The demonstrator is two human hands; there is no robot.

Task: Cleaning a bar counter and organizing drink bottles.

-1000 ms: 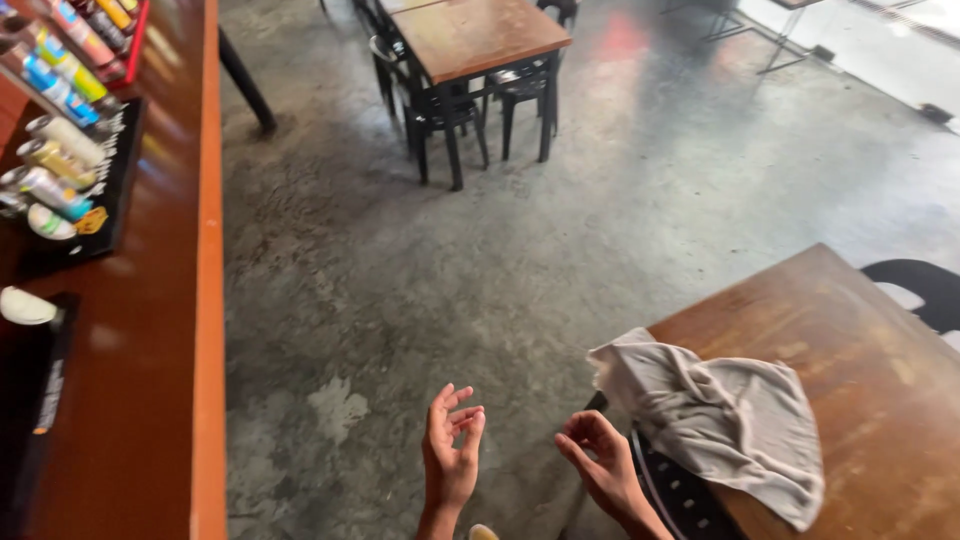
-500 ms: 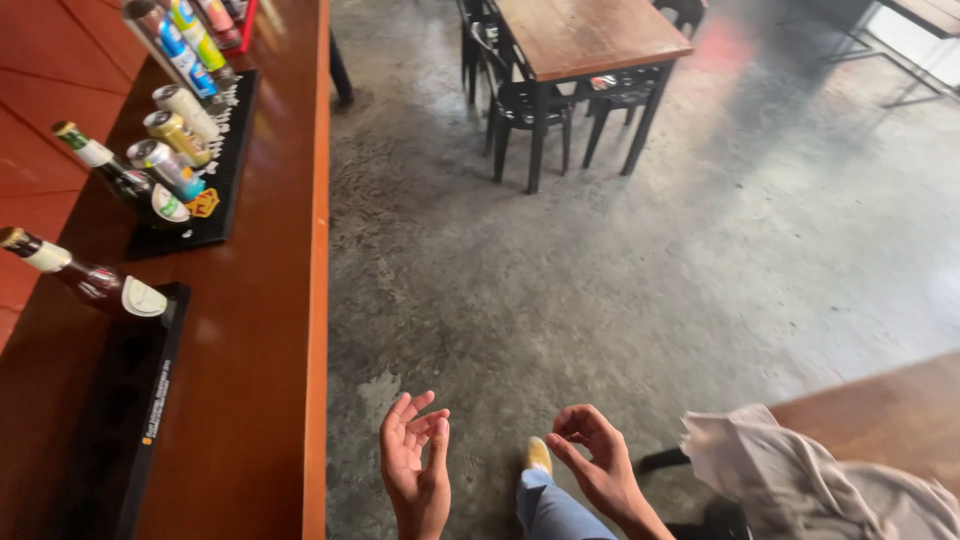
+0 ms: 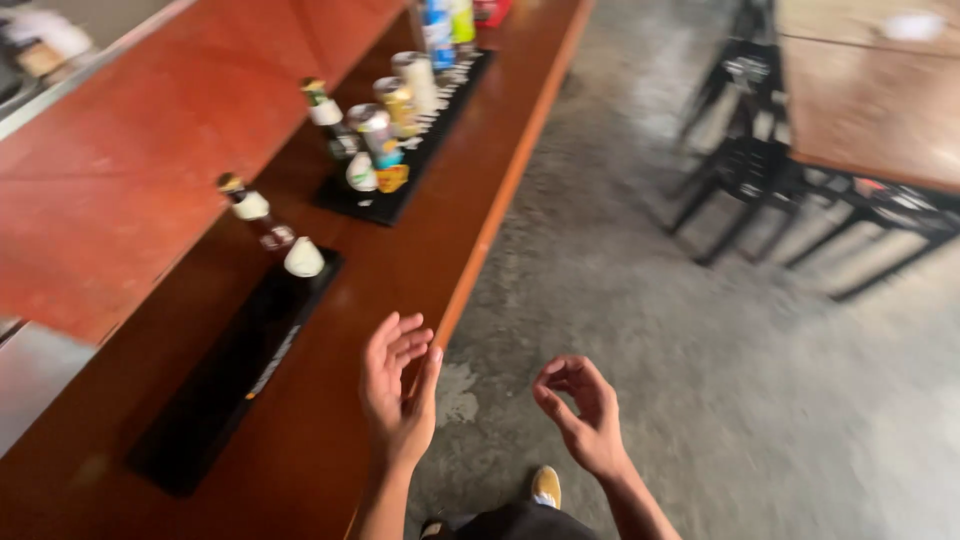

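Left hand (image 3: 398, 385) spread open, empty, over the glossy reddish-brown wooden counter (image 3: 330, 400); right hand (image 3: 585, 415) loosely curled, empty, beside it.

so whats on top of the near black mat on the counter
The near black mat carries only a white cone-shaped piece at its far end; a brown bottle stands just beyond. The rest is bare. The left hand hovers beside it, empty. What lies under the mat cannot be seen.
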